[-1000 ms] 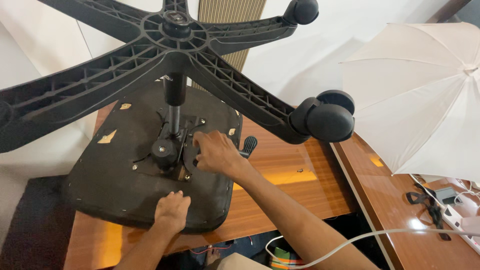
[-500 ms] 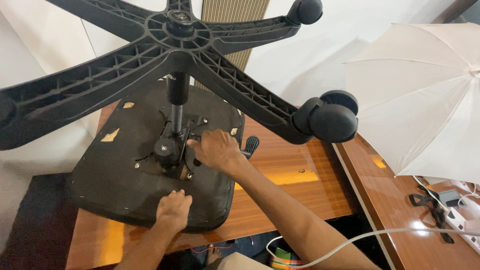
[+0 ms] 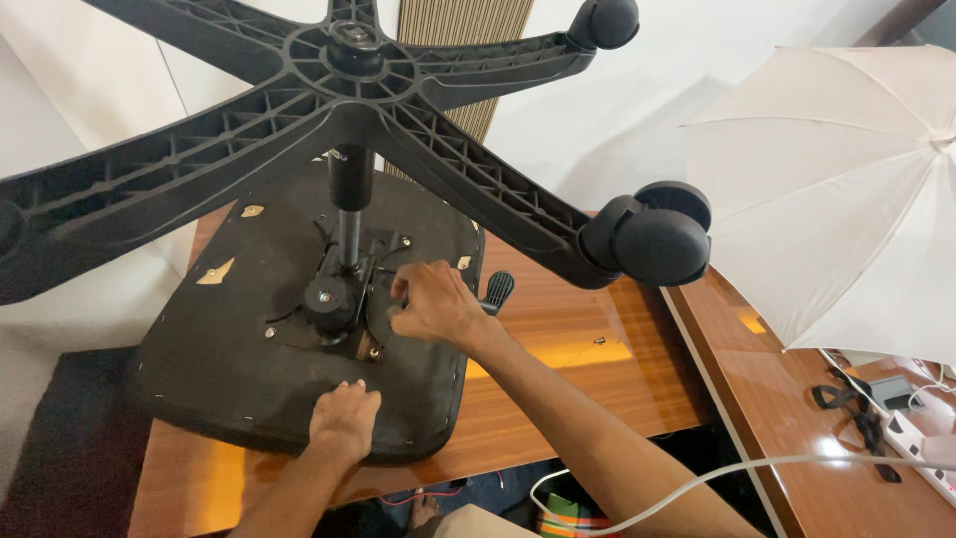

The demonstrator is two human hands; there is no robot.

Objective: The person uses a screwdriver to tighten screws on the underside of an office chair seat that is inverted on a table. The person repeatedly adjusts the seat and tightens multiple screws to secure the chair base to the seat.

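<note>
Chair seat point(image 3: 249, 349): black, upside down, flat on the wooden table point(image 3: 588, 369), over its left part and reaching the near edge; torn patches on the underside showing pale material.
Mechanism plate point(image 3: 344, 299): black metal, bolted at the middle of the seat's underside, with a round black knob on its left part.
Gas column point(image 3: 349, 214): upright from the plate, carrying the star base overhead.
Star base point(image 3: 358, 60): black ribbed plastic spokes spread wide above the seat; one caster point(image 3: 652, 239) at the right spoke's end, over the table's right edge, another caster point(image 3: 602, 20) at the top of the view.
Lever handle point(image 3: 496, 291): black, jutting out past the seat's right edge, just behind the right wrist.
Right hand point(image 3: 433, 304): curled into a closed grip at the right side of the mechanism plate, fingers pinched on a small part there; what exactly is pinched cannot be told.
Left hand point(image 3: 344, 418): palm down, fingers loosely spread, pressed flat on the seat's near edge, gripping nothing.
White umbrella point(image 3: 836, 189): open, to the right, over a second wooden table point(image 3: 787, 418).
Power strip point(image 3: 921, 443): white, at the far right with dark cables beside it.
White cable point(image 3: 697, 483): looped below the table's near edge.
</note>
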